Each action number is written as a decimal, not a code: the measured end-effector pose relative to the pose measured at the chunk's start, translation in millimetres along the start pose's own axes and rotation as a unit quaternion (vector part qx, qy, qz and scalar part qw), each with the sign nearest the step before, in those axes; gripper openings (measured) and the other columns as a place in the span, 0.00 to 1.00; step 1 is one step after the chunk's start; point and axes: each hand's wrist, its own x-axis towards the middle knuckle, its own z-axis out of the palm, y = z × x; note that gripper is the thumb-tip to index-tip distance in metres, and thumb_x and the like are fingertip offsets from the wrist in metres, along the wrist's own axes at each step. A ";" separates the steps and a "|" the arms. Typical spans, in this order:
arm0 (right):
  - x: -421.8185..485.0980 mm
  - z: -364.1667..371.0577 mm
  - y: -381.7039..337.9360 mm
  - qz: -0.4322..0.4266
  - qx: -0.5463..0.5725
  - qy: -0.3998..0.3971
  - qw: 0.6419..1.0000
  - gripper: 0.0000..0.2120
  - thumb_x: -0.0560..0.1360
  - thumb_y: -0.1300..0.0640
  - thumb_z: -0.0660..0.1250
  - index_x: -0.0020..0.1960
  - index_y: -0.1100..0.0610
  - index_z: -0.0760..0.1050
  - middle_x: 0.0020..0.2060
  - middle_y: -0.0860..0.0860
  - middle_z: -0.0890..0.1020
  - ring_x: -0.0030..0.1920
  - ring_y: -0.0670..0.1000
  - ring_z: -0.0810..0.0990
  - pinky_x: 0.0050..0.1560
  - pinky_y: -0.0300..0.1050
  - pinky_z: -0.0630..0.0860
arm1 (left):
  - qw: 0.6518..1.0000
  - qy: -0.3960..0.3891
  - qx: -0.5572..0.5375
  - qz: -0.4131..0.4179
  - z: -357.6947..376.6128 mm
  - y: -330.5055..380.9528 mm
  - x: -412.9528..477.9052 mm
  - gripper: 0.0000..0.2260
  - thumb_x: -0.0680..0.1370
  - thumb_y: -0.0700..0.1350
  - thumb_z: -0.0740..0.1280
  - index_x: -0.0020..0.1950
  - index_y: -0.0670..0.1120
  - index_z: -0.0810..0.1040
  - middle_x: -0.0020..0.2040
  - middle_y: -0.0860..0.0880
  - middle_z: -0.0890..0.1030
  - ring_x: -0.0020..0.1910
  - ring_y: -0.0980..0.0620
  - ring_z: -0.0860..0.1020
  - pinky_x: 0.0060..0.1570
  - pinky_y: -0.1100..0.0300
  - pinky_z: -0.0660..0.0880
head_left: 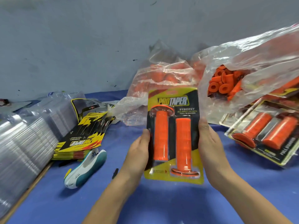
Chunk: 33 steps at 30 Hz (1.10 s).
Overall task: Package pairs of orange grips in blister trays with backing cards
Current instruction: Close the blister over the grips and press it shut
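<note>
orange grips [171, 139] sit as a pair inside a closed blister pack [174, 136], held upright above the blue table [161, 204] in the middle of the head view; the pack's long axis runs up and away from the person, logo end at the top. the left hand [139, 151] holds the pack's left edge and the right hand [210, 143] the right edge, thumbs on the front face and the fingers wrapped behind, out of sight, so both hands are clamped on the pack from opposite sides at about mid height. neither hand is nearer; the pack lies squarely between them

the two grips lie side by side and head to tail: the left one has its flange at the top, the right one has its flange at the bottom. the yellow and black backing card shows through the clear plastic, and the pack looks complete, judging from the seated grips and flush card

to the right, well apart from the hands, finished packs [265, 135] lie tilted on the table; the nearer hand for setting this one there would be the right. behind them an open plastic bag [242, 75] holds loose orange grips. to the left lie a stack of backing cards [84, 135], a leaning row of empty blister trays [24, 143], and a white and teal stapler [85, 167] just in front of the cards
</note>
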 end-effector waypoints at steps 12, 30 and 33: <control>4.9 -6.3 7.7 0.123 0.037 0.025 0.991 0.25 0.81 0.38 0.53 0.45 0.53 0.82 0.35 0.45 0.86 0.33 0.40 0.83 0.29 0.35 0.75 | 0.988 -0.042 -0.092 -0.114 5.1 -0.9 -8.6 0.27 0.79 0.67 0.55 0.51 0.50 0.86 0.46 0.47 0.87 0.45 0.49 0.86 0.41 0.58 0.80; 36.3 -83.0 -28.4 0.030 0.121 0.146 0.981 0.24 0.81 0.36 0.52 0.55 0.51 0.79 0.41 0.42 0.86 0.43 0.43 0.85 0.37 0.38 0.80 | 0.978 -0.172 -0.066 0.101 72.2 20.3 -10.2 0.19 0.79 0.59 0.63 0.48 0.44 0.82 0.35 0.46 0.81 0.28 0.50 0.76 0.26 0.61 0.73; 38.7 -111.5 -38.6 -0.036 0.102 0.215 0.971 0.21 0.82 0.39 0.52 0.51 0.51 0.77 0.33 0.33 0.82 0.35 0.32 0.80 0.29 0.25 0.72 | 0.971 -0.177 -0.029 0.155 101.2 22.7 -19.5 0.14 0.80 0.55 0.61 0.51 0.45 0.77 0.38 0.44 0.82 0.31 0.46 0.79 0.25 0.59 0.74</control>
